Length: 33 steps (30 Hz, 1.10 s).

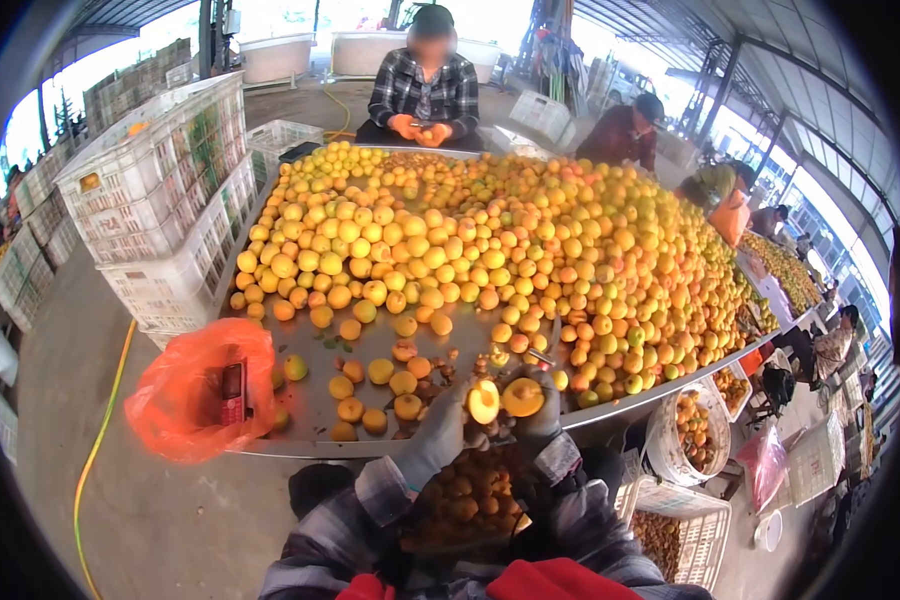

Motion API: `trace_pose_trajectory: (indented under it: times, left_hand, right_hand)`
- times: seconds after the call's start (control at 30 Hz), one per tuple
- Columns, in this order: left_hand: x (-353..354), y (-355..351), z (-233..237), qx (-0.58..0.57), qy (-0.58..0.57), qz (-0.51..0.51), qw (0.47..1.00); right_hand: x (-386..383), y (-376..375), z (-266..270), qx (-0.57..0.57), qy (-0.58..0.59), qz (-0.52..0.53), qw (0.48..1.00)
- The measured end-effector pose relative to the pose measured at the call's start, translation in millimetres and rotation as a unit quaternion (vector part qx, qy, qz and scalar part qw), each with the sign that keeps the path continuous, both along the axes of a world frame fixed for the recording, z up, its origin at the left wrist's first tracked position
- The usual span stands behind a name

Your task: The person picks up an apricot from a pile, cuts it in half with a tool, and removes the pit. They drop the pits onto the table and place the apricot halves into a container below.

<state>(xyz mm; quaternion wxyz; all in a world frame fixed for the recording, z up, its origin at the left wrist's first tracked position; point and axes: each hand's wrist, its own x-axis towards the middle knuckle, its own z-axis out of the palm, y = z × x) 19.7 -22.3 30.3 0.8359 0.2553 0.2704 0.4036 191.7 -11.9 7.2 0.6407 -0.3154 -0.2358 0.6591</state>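
Observation:
Two apricot halves face up, cut sides toward me, at the near edge of the metal table (315,400). My gray-gloved left hand (438,437) is closed around the left apricot half (483,401), which has a darker hollow in its middle. In my right hand (544,418), also gloved, sits the other apricot half (523,397). A short metal blade (541,358) juts up by the right fingers. Loose whole apricots (403,382) lie left of my hands, with small brown pits around them. Beyond rises a large heap of apricots (470,240). Below my hands is a container of halved fruit (467,495).
An orange plastic bag (180,400) with a red phone (234,393) on it hangs over the left corner. White crates (160,180) stand stacked at left. A bucket (667,435) and a crate of pits (705,540) stand right. A person (426,90) sits opposite; others work at right.

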Motion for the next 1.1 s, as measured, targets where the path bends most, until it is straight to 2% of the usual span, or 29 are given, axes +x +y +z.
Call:
trace_pose_trajectory:
  times: [0.03, 0.07, 0.13, 0.17, 0.2, 0.27, 0.3, 0.33, 0.37, 0.4, 0.43, 0.47, 0.5, 0.57, 0.63, 0.7, 0.8, 0.83, 0.87, 0.9, 0.93, 0.97, 1.0, 1.03, 1.07, 1.1]
  left_hand:
    - [3.4, -4.3, 6.9, -0.009, -0.024, -0.02, 0.999]
    - [5.0, -5.6, 11.7, -0.014, -0.048, -0.039, 0.998]
    - [7.7, -13.9, 1.5, 0.046, -0.032, -0.055, 0.997]
    - [10.3, -19.0, 2.5, 0.083, 0.004, -0.056, 0.995]
    - [12.4, -23.4, 3.6, 0.119, 0.041, -0.057, 0.99]
    - [15.0, -27.3, -4.4, 0.198, 0.134, -0.104, 0.965]
    - [15.7, -32.4, -3.9, 0.211, 0.185, -0.121, 0.952]
    - [18.2, -35.5, -8.2, 0.207, 0.187, -0.113, 0.953]
    - [21.2, -39.5, -13.9, 0.34, 0.266, -0.083, 0.898]
    - [22.1, -41.2, -17.6, 0.463, 0.338, -0.054, 0.818]
    - [21.3, -43.0, -16.1, 0.459, 0.343, -0.051, 0.818]
    - [20.8, -46.3, -12.1, 0.455, 0.382, -0.096, 0.798]
    - [21.0, -47.4, -11.4, 0.449, 0.419, -0.141, 0.777]
    - [21.9, -45.7, -18.9, 0.456, 0.432, -0.154, 0.762]
    - [25.4, -45.6, -30.0, 0.467, 0.446, -0.169, 0.745]
    - [31.9, -50.5, -45.4, 0.576, 0.474, -0.022, 0.666]
    - [33.4, -48.6, -39.2, 0.536, 0.471, -0.038, 0.7]
    - [29.7, -44.2, -19.2, 0.534, 0.473, -0.039, 0.7]
    - [23.3, -38.0, 12.3, 0.396, 0.461, -0.108, 0.787]
    - [19.3, -34.6, 28.2, 0.246, 0.436, -0.173, 0.849]
    - [18.5, -34.2, 24.4, 0.244, 0.438, -0.176, 0.847]
    - [18.4, -34.2, 16.8, 0.347, 0.456, 0.004, 0.82]
    - [19.0, -34.3, 10.2, 0.435, 0.451, 0.181, 0.758]
    - [18.7, -30.7, 9.5, 0.436, 0.45, 0.169, 0.761]
    - [17.9, -21.2, 12.6, 0.441, 0.459, 0.218, 0.74]
    - [18.6, -14.4, 12.5, 0.444, 0.467, 0.269, 0.716]
  right_hand:
    - [5.7, -8.3, 9.8, -0.004, 0.004, 0.052, 0.999]
    - [0.5, -11.2, 17.8, -0.022, 0.005, -0.003, 1.0]
    - [19.1, -6.5, -4.8, 0.007, -0.09, -0.032, 0.995]
    - [20.4, -1.4, -13.8, 0.001, 0.064, -0.065, 0.996]
    - [32.0, 0.4, -24.3, 0.061, -0.141, -0.048, 0.987]
    - [32.1, -3.7, -13.4, 0.022, -0.086, -0.012, 0.996]
    - [35.4, 4.4, -29.4, -0.015, -0.054, -0.063, 0.996]
    - [30.7, -1.7, -13.8, -0.004, -0.087, -0.041, 0.995]
    - [22.7, -5.4, -1.1, 0.013, -0.1, -0.05, 0.994]
    - [15.6, -5.0, 4.3, 0.03, -0.112, -0.06, 0.991]
    - [17.7, -2.5, 1.2, 0.018, -0.079, 0.002, 0.997]
    - [17.9, -3.4, -1.3, 0.027, -0.079, 0.021, 0.996]
    - [15.1, -4.4, -3.4, 0.014, -0.077, -0.002, 0.997]
    - [14.9, -4.4, -6.7, -0.008, -0.075, -0.024, 0.997]
    - [27.8, -1.1, -13.9, -0.007, -0.14, 0.072, 0.988]
    - [25.0, -0.5, -12.9, -0.002, -0.139, 0.067, 0.988]
    - [22.7, -2.0, -14.2, -0.006, -0.123, 0.044, 0.991]
    - [22.4, -2.4, -6.9, 0.011, -0.155, 0.07, 0.985]
    - [22.0, -2.7, -0.5, 0.029, -0.186, 0.095, 0.978]
    - [19.6, -2.8, 3.5, 0.027, -0.182, 0.095, 0.978]
    - [15.4, -3.3, 7.2, 0.031, -0.232, 0.063, 0.97]
    - [13.1, -4.4, 8.1, 0.031, -0.282, 0.029, 0.959]
    - [14.0, -5.4, 5.9, 0.025, -0.278, 0.023, 0.96]
    - [16.4, -7.4, 2.1, 0.035, -0.252, 0.043, 0.966]
    - [18.7, -7.5, -2.6, 0.049, -0.226, 0.064, 0.971]
    - [14.1, -7.6, -10.6, 0.039, -0.186, 0.032, 0.981]
